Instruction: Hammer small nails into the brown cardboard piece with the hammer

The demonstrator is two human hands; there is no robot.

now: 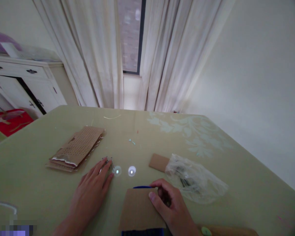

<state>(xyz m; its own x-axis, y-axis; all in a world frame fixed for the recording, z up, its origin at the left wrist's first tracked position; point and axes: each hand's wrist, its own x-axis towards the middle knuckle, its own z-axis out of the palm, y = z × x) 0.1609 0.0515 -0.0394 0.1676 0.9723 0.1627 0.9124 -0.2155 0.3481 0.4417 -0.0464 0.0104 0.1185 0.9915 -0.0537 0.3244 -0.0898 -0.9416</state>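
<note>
My left hand [95,185] lies palm down with its fingers stretched out. Its fingertips touch or hover at several thin metal pieces that look like screws [112,162]; the hand partly hides them. My right hand [173,205] grips the right edge of a flat cardboard piece [138,208], thumb on top and fingers behind. Under the cardboard a dark blue object [142,232] shows at the near and far edges; most of it is covered. Ahead of the cardboard are two round whitish spots [132,171]; whether they are discs or light reflections I cannot tell.
Folded, perforated cardboard [80,146] lies at the left. To the right, a clear plastic bag [196,180] with dark bits inside overlaps a small cardboard piece [158,162]. A brown wooden item [231,231] sits at the near edge. Small scraps [132,141] dot the greenish table [162,141].
</note>
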